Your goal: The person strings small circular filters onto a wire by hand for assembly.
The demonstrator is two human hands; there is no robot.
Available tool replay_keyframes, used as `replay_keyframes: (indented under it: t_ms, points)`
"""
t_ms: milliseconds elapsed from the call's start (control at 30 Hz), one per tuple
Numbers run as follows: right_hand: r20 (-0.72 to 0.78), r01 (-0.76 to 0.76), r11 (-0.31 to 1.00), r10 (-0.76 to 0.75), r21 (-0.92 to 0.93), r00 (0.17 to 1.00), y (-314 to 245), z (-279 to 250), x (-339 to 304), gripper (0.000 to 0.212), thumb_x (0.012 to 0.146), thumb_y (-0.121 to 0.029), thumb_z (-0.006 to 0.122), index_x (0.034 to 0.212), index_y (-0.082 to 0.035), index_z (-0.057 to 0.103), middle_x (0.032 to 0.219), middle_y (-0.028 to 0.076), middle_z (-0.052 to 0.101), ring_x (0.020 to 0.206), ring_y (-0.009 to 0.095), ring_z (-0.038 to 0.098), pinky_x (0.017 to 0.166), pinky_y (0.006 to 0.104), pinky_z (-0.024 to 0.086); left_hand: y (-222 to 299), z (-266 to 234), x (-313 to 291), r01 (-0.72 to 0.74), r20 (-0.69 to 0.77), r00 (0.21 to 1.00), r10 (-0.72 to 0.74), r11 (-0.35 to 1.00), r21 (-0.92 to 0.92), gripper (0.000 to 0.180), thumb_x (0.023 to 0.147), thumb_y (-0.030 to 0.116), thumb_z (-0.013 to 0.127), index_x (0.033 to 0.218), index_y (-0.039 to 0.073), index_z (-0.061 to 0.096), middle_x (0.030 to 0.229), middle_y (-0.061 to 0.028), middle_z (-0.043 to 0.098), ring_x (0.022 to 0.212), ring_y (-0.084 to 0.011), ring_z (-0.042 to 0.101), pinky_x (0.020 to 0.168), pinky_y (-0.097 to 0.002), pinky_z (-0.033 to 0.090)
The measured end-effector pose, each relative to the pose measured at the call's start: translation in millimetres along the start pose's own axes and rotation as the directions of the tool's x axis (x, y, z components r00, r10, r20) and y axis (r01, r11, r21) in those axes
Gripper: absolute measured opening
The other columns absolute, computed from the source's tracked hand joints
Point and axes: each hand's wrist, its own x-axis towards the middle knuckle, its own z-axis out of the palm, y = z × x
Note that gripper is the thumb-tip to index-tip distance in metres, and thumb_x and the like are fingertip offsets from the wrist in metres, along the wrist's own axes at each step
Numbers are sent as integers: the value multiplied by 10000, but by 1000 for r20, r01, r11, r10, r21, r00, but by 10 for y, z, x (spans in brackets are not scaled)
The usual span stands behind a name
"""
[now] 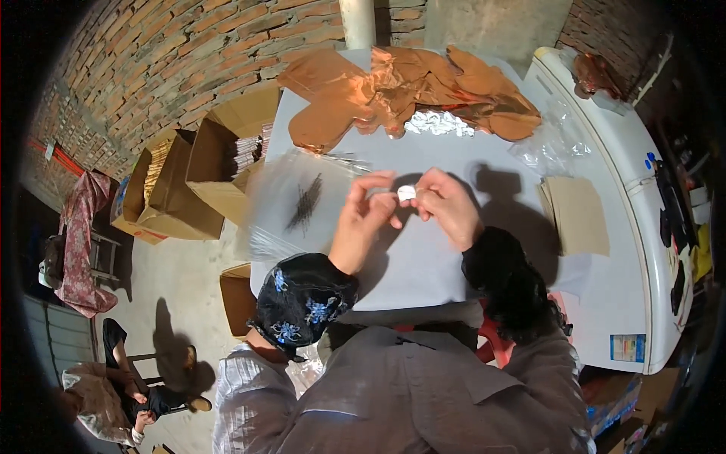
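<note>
Both your hands meet above the grey table [423, 257]: your left hand [361, 219] and right hand [448, 206] pinch a small white piece [407, 193] between closed fingertips (it looks light and flimsy), so grip its edges gently.

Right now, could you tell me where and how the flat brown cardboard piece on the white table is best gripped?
Probably the cardboard piece is best pinched at its near edge, coming from the right hand side: it lies flat on the table, its edges free.
</note>
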Motion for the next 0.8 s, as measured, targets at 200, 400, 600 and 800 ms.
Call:
replay_keyframes:
  t_ms: [200, 400, 600, 800]
  points:
    - [36, 199, 836, -210, -512, 977, -90, 37, -19, 91, 835, 14, 557, 881, -31, 492, 776, 20, 566, 647, 87, 533, 573, 235, 430, 304, -176, 178, 678, 204, 732, -651, 664, -316, 404, 961, 419, 488, 1104, 42, 493, 918, -65, 593, 731, -146, 617, 600, -220, 504]
    - [55, 201, 833, -202, -516, 978, -46, 54, -17, 104, 800, 1, 567, 866, -29, 492, 759, 24, 541, 643, 95, 517, 588, 245, 430, 178, -163, 220, 595, 176, 802, -571, 734, -329, 87, 918, 112, 600, 944, 49, 546, 833, -47, 612, 695, -117, 607, 616, -209, 501]
    - [351, -486, 749, 351, 451, 868, 84, -217, 105, 51, 850, -26, 451, 854, -53, 494, 760, 29, 492, 648, 103, 435, 593, 230, 370, 141, -230, 311, -554, 576, 803, 154, 549, 626, 138, 820, 0, 631, 904, 51, 535, 904, -63, 568, 815, -229, 585, 707, -269, 496]
    - [299, -603, 663, 525, 443, 797, 196, -300, 197, 54, 897, -82, 516, 934, -62, 549, 808, -33, 505, 680, 42, 479, 603, 175, 409, 141, -463, 584, -902, 908, 418, 34, 133, 410, 198, 698, 104, 600, 868, 71, 504, 1029, -54, 526, 963, -231, 540, 758, -316, 517]
